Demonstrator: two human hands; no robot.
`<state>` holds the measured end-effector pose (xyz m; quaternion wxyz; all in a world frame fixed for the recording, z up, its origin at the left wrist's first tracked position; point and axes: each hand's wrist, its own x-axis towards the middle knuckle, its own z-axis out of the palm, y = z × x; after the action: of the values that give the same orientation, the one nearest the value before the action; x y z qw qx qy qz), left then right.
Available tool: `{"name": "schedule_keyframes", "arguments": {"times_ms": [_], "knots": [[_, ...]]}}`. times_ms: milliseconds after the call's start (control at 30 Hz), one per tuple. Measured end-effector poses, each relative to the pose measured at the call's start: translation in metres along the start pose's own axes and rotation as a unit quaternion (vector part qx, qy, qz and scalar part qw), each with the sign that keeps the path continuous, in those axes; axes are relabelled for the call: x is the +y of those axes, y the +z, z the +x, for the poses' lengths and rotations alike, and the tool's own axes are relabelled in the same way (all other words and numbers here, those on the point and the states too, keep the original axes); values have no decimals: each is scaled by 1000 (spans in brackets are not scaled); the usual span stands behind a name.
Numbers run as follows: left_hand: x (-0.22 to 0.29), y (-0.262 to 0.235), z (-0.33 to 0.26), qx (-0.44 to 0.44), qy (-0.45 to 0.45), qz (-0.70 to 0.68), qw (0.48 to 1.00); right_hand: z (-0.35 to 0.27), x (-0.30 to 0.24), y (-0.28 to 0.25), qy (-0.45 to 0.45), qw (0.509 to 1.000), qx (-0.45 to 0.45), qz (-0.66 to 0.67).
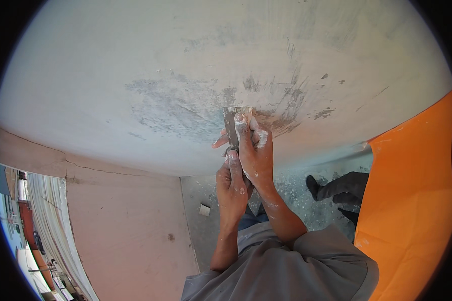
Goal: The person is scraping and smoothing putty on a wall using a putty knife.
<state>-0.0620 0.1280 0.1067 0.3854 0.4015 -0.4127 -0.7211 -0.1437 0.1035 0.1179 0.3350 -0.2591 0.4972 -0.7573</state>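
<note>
Both hands are on a flat scraper (229, 124) with a dull, paint-smeared blade. Its straight top edge meets the pale wall (110, 45), by a grey, scuffed patch (171, 103). My right hand (256, 153) grips the blade, the thumb pressed flat on its face and the fingers behind. Lower down, my left hand (231, 178) is closed at the scraper's bottom end, thumb pointing up; the handle is mostly hidden by the hands. White powder or paint marks the fingers and the right forearm.
An orange sheet (412, 190) hangs at the right. Beside it, another person's leg (344, 188) in dark trousers shows. A small pale block (204, 209) lies on the speckled floor (291, 190). A low pinkish wall (125, 215) and a window-like opening (22, 226) are at the left.
</note>
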Motion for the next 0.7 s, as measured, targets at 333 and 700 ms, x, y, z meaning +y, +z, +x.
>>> {"name": "schedule_keyframes", "arguments": {"times_ms": [333, 700], "knots": [[-3, -5, 15, -25, -11, 28, 999, 7, -4, 3, -21, 1000, -1, 19], [-34, -1, -7, -25, 53, 96, 994, -14, 0, -27, 39, 999, -30, 6]]}}
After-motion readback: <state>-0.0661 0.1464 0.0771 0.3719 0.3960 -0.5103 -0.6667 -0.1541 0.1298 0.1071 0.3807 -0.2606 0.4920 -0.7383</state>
